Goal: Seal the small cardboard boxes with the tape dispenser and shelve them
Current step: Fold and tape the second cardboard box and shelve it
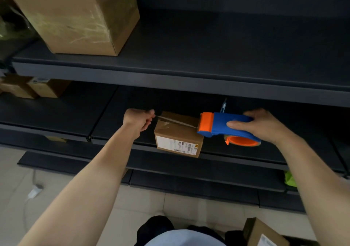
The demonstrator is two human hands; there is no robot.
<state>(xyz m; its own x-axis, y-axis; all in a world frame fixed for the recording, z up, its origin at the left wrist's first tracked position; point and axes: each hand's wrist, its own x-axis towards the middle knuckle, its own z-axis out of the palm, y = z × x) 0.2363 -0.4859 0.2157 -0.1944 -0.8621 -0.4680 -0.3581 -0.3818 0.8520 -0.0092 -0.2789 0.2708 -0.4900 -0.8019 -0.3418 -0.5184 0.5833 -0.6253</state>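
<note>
Small cardboard box (pixel 179 137) sits at front edge of middle shelf (pixel 113 122), slightly overhanging; looks light, stiff-walled, apt to slide, so steady it by its sides, not flaps. Your left hand (pixel 138 119) pinches free end of tape strip (pixel 176 121), fingers curled. Your right hand (pixel 263 126) wraps blue tape dispenser (pixel 223 125) at box's right top edge

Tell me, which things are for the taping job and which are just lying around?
For the job: small cardboard box, tape dispenser in the right hand, tape strip pinched by the left hand.
Just lying about: big box on the upper shelf, white plug on the floor, green thing low on the right.
</note>
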